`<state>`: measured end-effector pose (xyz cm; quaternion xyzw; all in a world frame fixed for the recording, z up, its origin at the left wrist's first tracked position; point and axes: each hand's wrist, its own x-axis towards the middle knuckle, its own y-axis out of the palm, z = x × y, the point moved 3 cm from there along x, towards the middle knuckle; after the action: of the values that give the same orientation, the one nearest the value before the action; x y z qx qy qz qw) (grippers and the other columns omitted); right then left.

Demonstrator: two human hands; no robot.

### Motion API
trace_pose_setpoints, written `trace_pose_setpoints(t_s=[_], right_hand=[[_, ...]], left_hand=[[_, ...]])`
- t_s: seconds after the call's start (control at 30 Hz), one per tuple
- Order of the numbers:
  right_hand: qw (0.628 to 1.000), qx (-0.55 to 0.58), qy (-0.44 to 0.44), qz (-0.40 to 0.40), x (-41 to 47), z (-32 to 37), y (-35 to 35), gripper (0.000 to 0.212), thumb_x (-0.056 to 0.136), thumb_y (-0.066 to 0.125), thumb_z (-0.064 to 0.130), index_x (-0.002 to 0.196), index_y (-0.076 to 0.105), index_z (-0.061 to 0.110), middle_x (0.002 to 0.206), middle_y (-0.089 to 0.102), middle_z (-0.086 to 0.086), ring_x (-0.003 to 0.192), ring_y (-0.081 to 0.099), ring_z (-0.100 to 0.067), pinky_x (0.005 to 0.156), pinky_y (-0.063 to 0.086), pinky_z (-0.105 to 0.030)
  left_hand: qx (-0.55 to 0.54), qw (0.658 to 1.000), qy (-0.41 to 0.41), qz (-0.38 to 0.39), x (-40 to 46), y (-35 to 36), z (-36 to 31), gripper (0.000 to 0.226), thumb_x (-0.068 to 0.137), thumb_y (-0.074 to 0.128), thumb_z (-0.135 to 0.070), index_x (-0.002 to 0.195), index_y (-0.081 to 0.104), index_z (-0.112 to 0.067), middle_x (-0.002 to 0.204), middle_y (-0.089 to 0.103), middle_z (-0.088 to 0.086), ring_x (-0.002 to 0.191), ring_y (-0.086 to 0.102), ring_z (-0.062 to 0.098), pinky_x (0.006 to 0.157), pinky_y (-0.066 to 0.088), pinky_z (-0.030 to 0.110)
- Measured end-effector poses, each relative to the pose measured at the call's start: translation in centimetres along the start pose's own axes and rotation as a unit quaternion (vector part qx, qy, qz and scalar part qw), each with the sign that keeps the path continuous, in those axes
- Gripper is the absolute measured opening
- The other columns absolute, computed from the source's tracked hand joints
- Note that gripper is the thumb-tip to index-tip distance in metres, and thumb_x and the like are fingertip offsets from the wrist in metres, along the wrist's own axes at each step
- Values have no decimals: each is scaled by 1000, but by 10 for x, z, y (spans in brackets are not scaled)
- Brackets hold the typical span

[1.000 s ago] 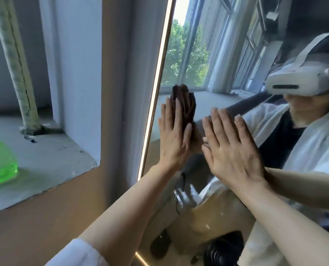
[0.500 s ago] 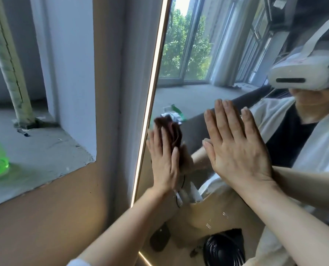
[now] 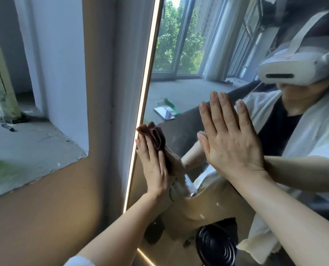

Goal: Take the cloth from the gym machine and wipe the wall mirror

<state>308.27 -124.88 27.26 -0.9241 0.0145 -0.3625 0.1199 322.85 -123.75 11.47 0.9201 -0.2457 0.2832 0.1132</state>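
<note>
A person's left hand (image 3: 153, 166), fingers straight, presses the brown cloth (image 3: 156, 137) against the wall mirror (image 3: 179, 93) near its lit left edge, while the flat, empty right hand (image 3: 229, 137) braces the glass for steadier wiping.

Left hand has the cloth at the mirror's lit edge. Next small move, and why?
Probably sweep the cloth rightward across the glass. The left hand presses it flat against the wall mirror right at the lit left frame edge, so no glass remains on that side. The right hand lies flat on the glass in that path and would likely have to lift.
</note>
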Motion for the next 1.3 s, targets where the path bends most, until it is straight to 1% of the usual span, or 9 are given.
trace_pose_setpoints(t_s=[0.1, 0.23, 0.5, 0.6, 0.73, 0.9, 1.0, 1.17, 1.3], right_hand=[[999, 43, -4, 0, 3, -3, -6, 66, 107, 25, 39, 160, 11, 2, 166, 10, -23, 154, 9, -36, 125, -3, -49], [978, 199, 59, -24, -19, -16, -26, 62, 104, 37, 36, 156, 29, 3, 164, 23, -19, 153, 19, -34, 126, 12, -49], [979, 183, 87, 22, -125, -18, -43, 65, 98, 54, 27, 153, 33, -1, 162, 28, -21, 152, 24, -34, 124, 17, -53], [980, 169, 99, 45, -141, -20, -45, 68, 96, 55, 27, 154, 33, -1, 163, 27, -21, 152, 24, -33, 121, 22, -58], [976, 154, 139, 64, -141, -37, -45, 65, 100, 45, 31, 155, 30, 0, 164, 24, -19, 153, 22, -31, 121, 24, -56], [974, 153, 143, 82, -144, -38, -44, 64, 101, 46, 29, 156, 30, 1, 165, 23, -17, 154, 20, -29, 122, 24, -54], [972, 156, 156, 83, -146, -34, -46, 61, 101, 43, 28, 154, 33, 0, 164, 25, -18, 153, 22, -29, 120, 27, -54], [971, 150, 150, 107, -165, -29, -47, 63, 97, 50, 23, 154, 34, 2, 164, 26, -15, 153, 23, -27, 121, 27, -51], [971, 159, 134, 113, -168, -40, -54, 62, 98, 48, 23, 154, 33, 1, 164, 27, -14, 153, 24, -25, 122, 27, -48]], left_hand=[[50, 990, 129, 27, 23, 15, -46, 57, 107, 29, -32, 157, 9, -14, 166, -4, -4, 154, -9, 21, 124, 1, 56], [67, 959, 267, 63, 66, 23, -108, 56, 106, 31, -24, 155, 19, 1, 163, 11, 22, 153, -2, 30, 124, 0, 53], [105, 965, 179, 160, -84, 13, -1, 62, 108, 22, -38, 158, -14, -29, 166, -19, -2, 153, -15, 27, 115, 16, 70], [130, 959, 175, 178, -95, 15, -7, 63, 108, 17, -46, 156, -21, -29, 164, -25, 1, 151, -19, 28, 119, 5, 65], [120, 943, 278, 137, -7, 33, -102, 62, 108, 18, -42, 159, 1, -12, 165, -6, 15, 152, -16, 25, 123, -9, 45], [92, 944, 311, 65, 34, 50, -166, 55, 105, 29, -28, 153, 27, -1, 160, 21, 26, 150, 12, 36, 123, 8, 53], [108, 924, 357, 87, -20, 52, -123, 56, 107, 31, -25, 158, 12, -12, 166, 6, 14, 152, 7, 33, 124, 5, 50], [168, 892, 366, 204, -128, 29, -33, 114, 80, 73, 8, 160, -5, -14, 167, -9, 13, 153, 1, 37, 124, 6, 52], [153, 886, 388, 203, -102, 42, -72, 109, 83, 74, 2, 159, -2, -11, 166, -10, 14, 153, -2, 35, 124, 3, 53]])
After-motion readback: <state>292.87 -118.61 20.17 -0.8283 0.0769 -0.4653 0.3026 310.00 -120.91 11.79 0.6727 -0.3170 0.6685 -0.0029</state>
